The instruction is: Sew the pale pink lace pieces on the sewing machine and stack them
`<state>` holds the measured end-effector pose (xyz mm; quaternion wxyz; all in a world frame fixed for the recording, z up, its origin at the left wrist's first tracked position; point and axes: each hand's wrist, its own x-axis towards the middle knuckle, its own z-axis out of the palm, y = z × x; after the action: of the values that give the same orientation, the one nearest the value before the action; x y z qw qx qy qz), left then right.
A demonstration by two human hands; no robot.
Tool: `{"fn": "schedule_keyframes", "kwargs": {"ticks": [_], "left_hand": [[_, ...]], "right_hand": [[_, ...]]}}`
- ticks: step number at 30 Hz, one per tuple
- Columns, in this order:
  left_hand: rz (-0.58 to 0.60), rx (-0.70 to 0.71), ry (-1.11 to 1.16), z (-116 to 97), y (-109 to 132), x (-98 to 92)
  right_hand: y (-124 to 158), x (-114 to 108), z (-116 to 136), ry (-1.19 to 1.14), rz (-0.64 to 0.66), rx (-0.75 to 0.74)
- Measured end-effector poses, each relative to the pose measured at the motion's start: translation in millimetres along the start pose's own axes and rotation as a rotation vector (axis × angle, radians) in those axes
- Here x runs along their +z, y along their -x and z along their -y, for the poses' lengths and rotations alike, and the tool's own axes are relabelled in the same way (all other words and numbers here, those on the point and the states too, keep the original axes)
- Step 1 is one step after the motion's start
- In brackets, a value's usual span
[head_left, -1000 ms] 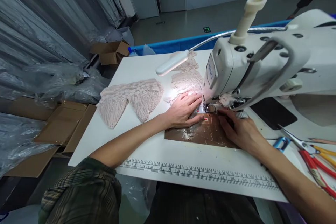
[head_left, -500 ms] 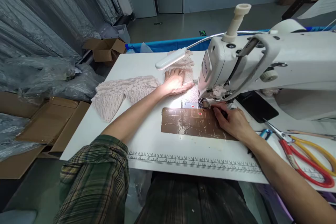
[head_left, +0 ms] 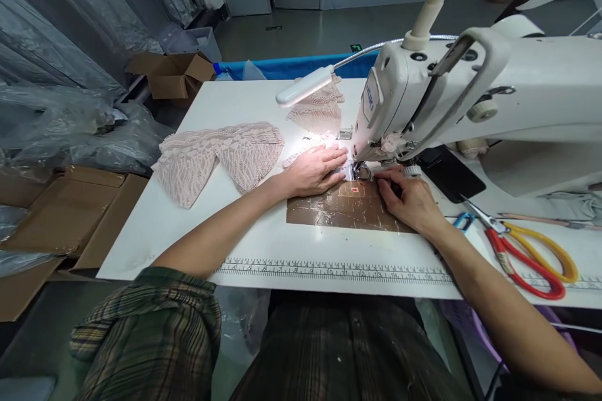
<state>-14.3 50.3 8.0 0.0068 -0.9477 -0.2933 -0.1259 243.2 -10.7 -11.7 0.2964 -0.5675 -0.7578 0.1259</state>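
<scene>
A white sewing machine (head_left: 470, 94) stands on a white table (head_left: 263, 244). My left hand (head_left: 313, 169) lies flat, fingers stretched out, on a small piece of pale pink lace (head_left: 301, 153) just left of the needle, under the lamp's light. My right hand (head_left: 407, 197) rests on the brown taped patch (head_left: 338, 213) right of the presser foot (head_left: 362, 172), fingers curled and pinched near the needle; what they hold is hidden.
A larger lace piece (head_left: 219, 156) lies at the table's left, more lace (head_left: 320, 109) behind the gooseneck lamp (head_left: 305, 84). Red and yellow scissors (head_left: 527, 254) lie at the right. A printed ruler (head_left: 329, 270) runs along the front edge. Cardboard boxes (head_left: 169, 75) and plastic sheeting stand at left.
My left hand pulled back from the far lace pile to the needle area, lying flat on a small lace piece. My right hand stayed by the presser foot.
</scene>
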Motion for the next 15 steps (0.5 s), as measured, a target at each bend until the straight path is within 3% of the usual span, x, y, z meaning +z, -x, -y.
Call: {"fn": "schedule_keyframes", "kwargs": {"ticks": [15], "left_hand": [[-0.172, -0.203, 0.002, -3.1, 5.5, 8.3]], "right_hand": [[-1.7, -1.5, -1.3, -0.017, 0.014, -0.01]]}}
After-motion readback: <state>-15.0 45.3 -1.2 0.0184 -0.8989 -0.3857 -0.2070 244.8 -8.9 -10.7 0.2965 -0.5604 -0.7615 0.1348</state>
